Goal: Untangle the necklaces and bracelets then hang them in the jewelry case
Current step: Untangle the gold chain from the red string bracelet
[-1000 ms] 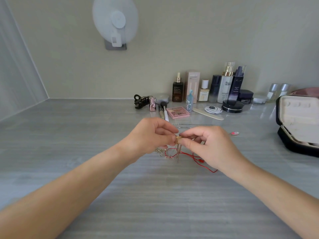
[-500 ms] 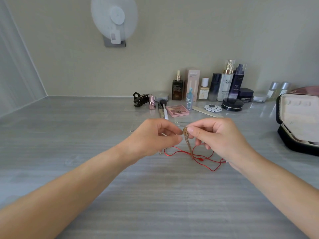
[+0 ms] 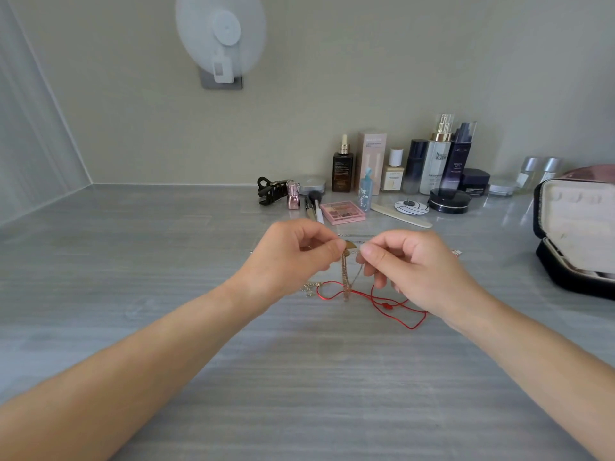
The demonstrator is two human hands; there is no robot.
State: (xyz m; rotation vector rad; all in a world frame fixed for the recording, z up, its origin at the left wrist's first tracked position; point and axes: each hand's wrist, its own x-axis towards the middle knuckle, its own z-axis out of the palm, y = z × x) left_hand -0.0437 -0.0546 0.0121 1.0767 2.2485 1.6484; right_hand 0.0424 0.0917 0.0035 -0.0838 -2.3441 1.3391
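My left hand (image 3: 293, 257) and my right hand (image 3: 412, 271) are raised over the middle of the grey table, fingertips close together. Between them hangs a thin gold chain (image 3: 345, 277) with a small gold pendant at the top; my left fingers pinch the pendant end and my right fingers pinch a fine strand beside it. The chain's lower end dangles into a red cord bracelet (image 3: 386, 302) that lies looped on the table. A small silver chain (image 3: 307, 289) lies just left of the red cord. The black jewelry case (image 3: 572, 227) stands open at the right edge, cream lining showing.
Cosmetic bottles and jars (image 3: 436, 164) line the back wall. In front of them lie a pink palette (image 3: 342, 212), makeup brushes (image 3: 314, 207), a black hair claw (image 3: 271, 191) and a nail file (image 3: 401, 216). A small red charm (image 3: 456, 252) lies behind my right hand.
My hands have drawn slightly apart and the gold chain now hangs lower between them. The red cord has spread out further on the table.
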